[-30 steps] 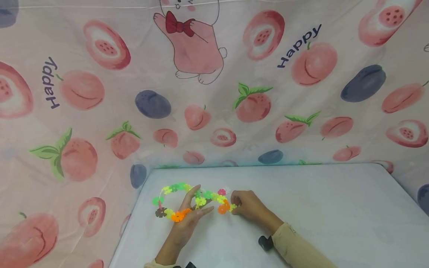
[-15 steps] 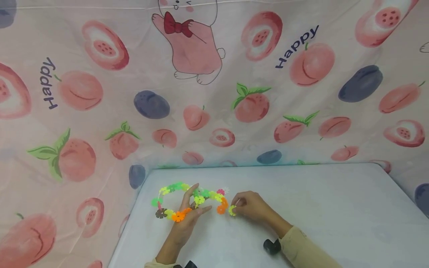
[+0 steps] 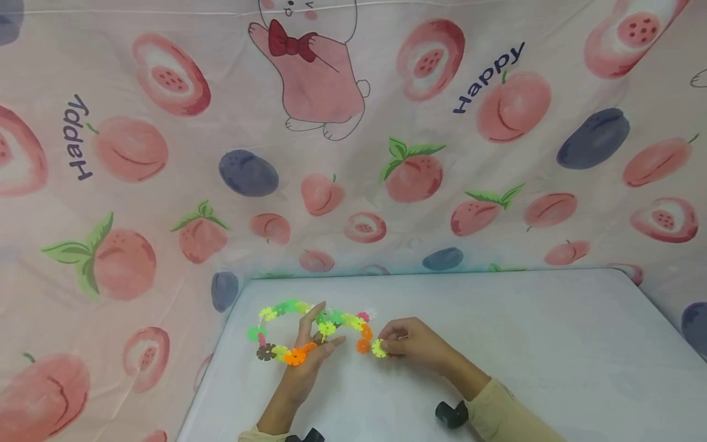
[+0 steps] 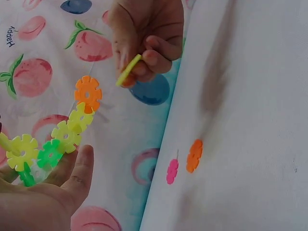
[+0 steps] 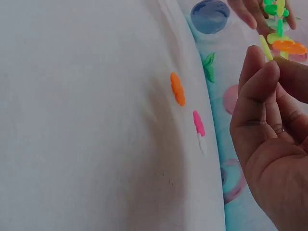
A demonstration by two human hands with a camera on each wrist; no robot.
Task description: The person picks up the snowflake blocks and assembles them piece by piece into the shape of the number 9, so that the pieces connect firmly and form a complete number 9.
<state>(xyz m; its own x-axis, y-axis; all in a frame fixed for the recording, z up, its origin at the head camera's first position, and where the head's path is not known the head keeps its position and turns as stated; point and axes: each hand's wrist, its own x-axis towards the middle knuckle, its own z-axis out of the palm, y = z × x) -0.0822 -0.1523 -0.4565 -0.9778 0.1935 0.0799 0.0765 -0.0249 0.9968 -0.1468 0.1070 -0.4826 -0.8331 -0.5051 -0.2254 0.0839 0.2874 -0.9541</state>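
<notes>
My left hand holds a looped chain of flower-shaped plastic pieces in green, yellow, orange and brown, above the table's left part. In the left wrist view the chain runs between its thumb and fingers, and an orange flower piece forms its free end. My right hand pinches one yellow flower piece between thumb and fingertips, just right of that end. From the right wrist view the yellow piece appears edge-on, a small gap from the orange one.
On the white table lie a loose orange flower piece and a pink one with a white piece against it. A fruit-printed cloth hangs behind the table. Each wrist wears a black camera mount.
My right hand has drawn slightly right, away from the chain's orange end, and the yellow piece has turned its flat face toward the head camera. The left hand has barely moved.
</notes>
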